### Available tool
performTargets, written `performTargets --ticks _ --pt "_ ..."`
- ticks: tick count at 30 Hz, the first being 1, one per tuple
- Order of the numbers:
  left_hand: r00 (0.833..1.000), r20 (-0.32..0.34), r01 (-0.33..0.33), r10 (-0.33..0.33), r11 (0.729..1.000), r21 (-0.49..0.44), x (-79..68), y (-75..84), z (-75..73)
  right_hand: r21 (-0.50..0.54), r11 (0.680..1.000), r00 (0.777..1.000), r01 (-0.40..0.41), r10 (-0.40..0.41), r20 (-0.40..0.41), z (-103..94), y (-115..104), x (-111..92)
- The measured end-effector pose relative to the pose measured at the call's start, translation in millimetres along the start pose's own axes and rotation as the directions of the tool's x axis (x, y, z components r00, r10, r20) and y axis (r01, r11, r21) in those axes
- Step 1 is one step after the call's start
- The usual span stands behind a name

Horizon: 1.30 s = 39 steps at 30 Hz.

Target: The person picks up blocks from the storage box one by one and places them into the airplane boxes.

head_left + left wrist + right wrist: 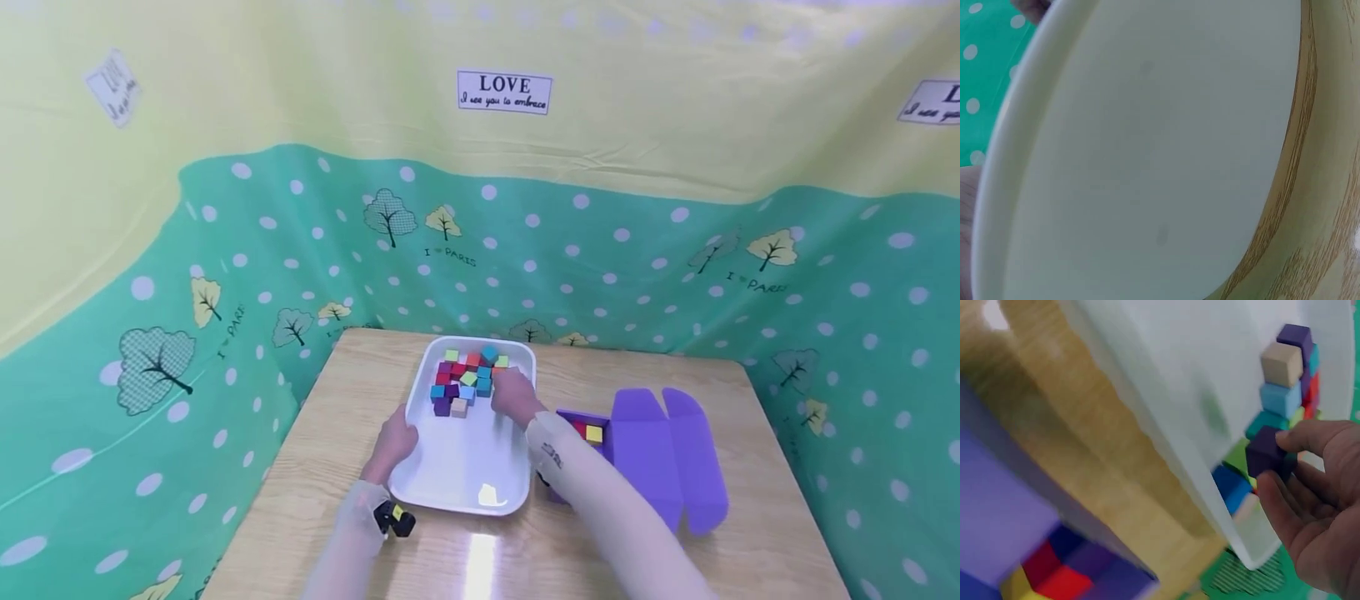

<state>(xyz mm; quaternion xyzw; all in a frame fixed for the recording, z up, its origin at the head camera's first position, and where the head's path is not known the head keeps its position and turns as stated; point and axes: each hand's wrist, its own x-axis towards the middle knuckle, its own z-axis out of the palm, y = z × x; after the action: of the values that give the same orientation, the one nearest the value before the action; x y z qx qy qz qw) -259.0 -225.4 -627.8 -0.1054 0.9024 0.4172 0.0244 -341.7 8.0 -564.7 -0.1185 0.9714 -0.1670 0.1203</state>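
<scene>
A white tray holds several small coloured cubes, clustered toward its far end. My left hand holds the tray by its left rim. In the left wrist view, the white tray wall fills most of the picture, and only slivers of the hand show beyond the rim. Over the far right part of the tray, my right hand pinches a dark purple cube between thumb and fingers. Beige, light blue and teal cubes sit just past it in the right wrist view.
To the right of the tray stands an open purple box, its lid flaps spread rightward. Red, yellow and dark cubes lie inside it. The wooden table is backed by a green dotted curtain.
</scene>
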Motion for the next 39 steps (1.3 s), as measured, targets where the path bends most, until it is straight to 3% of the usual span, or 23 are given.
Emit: performTargets --ticks 5,9,15,19,24,30,39 --pt "1.000 0.004 -0.010 0.009 1.000 0.026 1.7 -0.9 1.0 0.017 0.994 0.993 0.106 -0.107 0.046 -41.0 11.0 -24.8" --pt "1.000 0.010 -0.008 0.008 0.999 0.039 2.4 -2.2 0.1 0.071 0.986 0.988 0.152 -0.153 0.018 -67.3 30.6 -50.0" --pt "1.000 0.022 0.008 -0.008 1.000 0.029 3.9 2.2 -4.3 0.062 0.981 0.983 0.184 -0.182 -0.031 -88.3 64.4 -78.0" --pt "1.000 0.027 -0.002 0.002 1.000 0.014 4.6 3.8 -4.4 0.053 0.980 0.981 0.190 -0.187 -0.046 -82.3 83.4 -92.8" --pt "0.999 0.047 0.019 -0.019 1.000 0.013 5.1 -0.6 -1.4 -0.005 0.975 0.974 0.220 -0.220 -0.045 -59.1 99.3 -104.5" --pt "0.999 0.042 0.022 -0.023 0.999 0.030 4.2 -7.4 -2.1 -0.076 0.967 0.965 0.241 -0.248 -0.089 -37.2 106.1 -104.6" --pt "0.998 0.046 0.035 -0.037 0.999 0.025 1.9 -1.3 -1.1 -0.062 0.973 0.966 0.221 -0.227 -0.127 -18.1 117.1 -102.1"
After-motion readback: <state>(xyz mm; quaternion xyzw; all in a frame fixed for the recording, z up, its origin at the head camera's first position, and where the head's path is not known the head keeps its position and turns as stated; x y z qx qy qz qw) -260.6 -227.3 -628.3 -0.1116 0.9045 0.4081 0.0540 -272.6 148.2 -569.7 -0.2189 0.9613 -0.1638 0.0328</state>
